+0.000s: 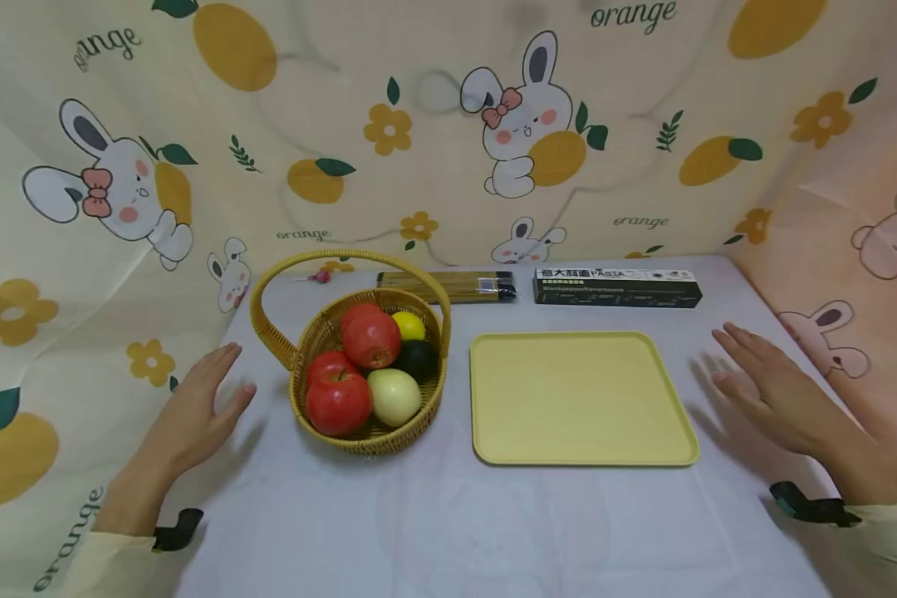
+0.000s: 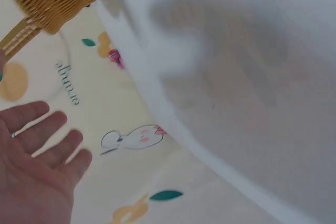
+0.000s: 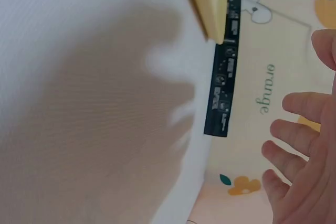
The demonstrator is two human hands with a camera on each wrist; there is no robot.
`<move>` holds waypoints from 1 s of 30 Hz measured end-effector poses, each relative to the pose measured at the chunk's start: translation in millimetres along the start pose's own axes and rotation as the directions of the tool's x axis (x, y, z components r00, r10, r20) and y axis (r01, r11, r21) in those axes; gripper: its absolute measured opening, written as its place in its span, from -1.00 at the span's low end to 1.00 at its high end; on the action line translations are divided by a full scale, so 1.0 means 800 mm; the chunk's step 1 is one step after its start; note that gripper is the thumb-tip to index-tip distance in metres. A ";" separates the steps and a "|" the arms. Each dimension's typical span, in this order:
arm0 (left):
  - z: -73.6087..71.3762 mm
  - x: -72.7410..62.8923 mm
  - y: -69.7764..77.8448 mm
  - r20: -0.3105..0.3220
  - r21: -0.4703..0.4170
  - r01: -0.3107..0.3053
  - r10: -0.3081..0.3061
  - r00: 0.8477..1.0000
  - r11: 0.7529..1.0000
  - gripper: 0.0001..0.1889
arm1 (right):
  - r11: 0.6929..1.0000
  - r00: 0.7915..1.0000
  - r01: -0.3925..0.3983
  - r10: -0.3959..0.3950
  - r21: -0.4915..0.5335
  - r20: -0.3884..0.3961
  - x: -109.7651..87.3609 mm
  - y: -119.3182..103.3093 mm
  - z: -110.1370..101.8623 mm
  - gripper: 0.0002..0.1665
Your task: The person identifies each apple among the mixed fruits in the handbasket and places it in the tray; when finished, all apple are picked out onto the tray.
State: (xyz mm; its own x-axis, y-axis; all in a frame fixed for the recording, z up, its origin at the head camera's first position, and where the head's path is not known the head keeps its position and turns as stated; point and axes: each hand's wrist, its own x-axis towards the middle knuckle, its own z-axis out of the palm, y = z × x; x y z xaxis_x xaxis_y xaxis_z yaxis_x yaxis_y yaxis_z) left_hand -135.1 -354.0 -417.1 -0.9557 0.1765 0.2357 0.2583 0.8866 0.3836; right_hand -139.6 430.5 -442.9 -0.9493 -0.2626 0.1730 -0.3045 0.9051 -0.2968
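Observation:
My left hand (image 1: 194, 411), fingers straight and holding nothing, is left of a wicker basket (image 1: 272, 339) with a tall arched handle. Inside the basket are several red apples (image 1: 371, 339), a pale green round fruit (image 1: 394, 397), a small yellow fruit (image 1: 409, 325) and a dark round one (image 1: 417, 360). To the right of the basket lies a pale yellow rectangular tray (image 1: 583, 399) with nothing on it. Beyond the tray's right edge my right hand (image 1: 781, 394) is held out, its fingers extended and touching nothing. In the right wrist view its fingers (image 3: 299, 135) are spread.
Along the back of the table (image 1: 419, 531) lie a black pasta box (image 1: 617, 291) and a flat brown package (image 1: 448, 287). A small red object (image 1: 320, 276) sits behind the basket handle. Patterned cloth (image 1: 419, 124) with rabbits and oranges stands behind and at both sides.

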 end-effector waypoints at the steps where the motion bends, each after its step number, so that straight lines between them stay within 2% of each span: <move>1: -0.005 -0.005 0.002 -0.005 -0.027 0.013 -0.014 1.000 1.000 -0.27 | 1.000 1.000 -0.005 0.005 0.012 0.000 -0.002 -0.001 -0.002 -0.10; 8: -0.033 -0.038 0.013 -0.068 -0.134 0.087 -0.097 0.993 0.987 -0.33 | 0.999 0.999 0.012 -0.010 0.040 -0.035 -0.010 -0.008 -0.011 -0.12; 12: -0.039 -0.043 0.027 -0.045 -0.200 0.088 -0.099 0.994 0.976 -0.38 | 0.999 1.000 -0.023 0.023 0.042 -0.016 -0.007 -0.013 -0.015 -0.10; 17: -0.037 -0.038 0.053 -0.028 -0.322 0.014 -0.024 0.999 0.947 -0.42 | 0.998 1.000 -0.021 0.022 0.065 -0.007 0.003 -0.022 -0.013 -0.13; 20: -0.031 -0.034 0.069 0.006 -0.379 -0.003 0.005 1.000 0.925 -0.43 | 0.996 0.999 -0.041 0.040 0.083 0.017 0.012 -0.028 -0.008 -0.15; 24: -0.020 -0.026 0.087 0.058 -0.393 0.012 0.012 0.998 0.919 -0.42 | 0.989 0.991 -0.109 0.100 0.100 0.090 0.026 -0.032 0.000 -0.15; 30: -0.009 -0.013 0.106 0.076 -0.408 -0.017 0.053 0.996 0.913 -0.43 | 0.976 0.965 -0.192 0.170 0.101 0.199 0.041 -0.030 0.007 -0.15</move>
State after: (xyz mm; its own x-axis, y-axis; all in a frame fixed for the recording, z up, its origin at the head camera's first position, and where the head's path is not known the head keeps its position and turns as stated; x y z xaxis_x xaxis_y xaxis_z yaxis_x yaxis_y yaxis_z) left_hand -102.4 -283.6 -380.3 -0.9486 0.2555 0.1868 0.3100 0.6319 0.7103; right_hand -163.4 398.1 -435.4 -0.9836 -0.1662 -0.0701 -0.1224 0.9004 -0.4175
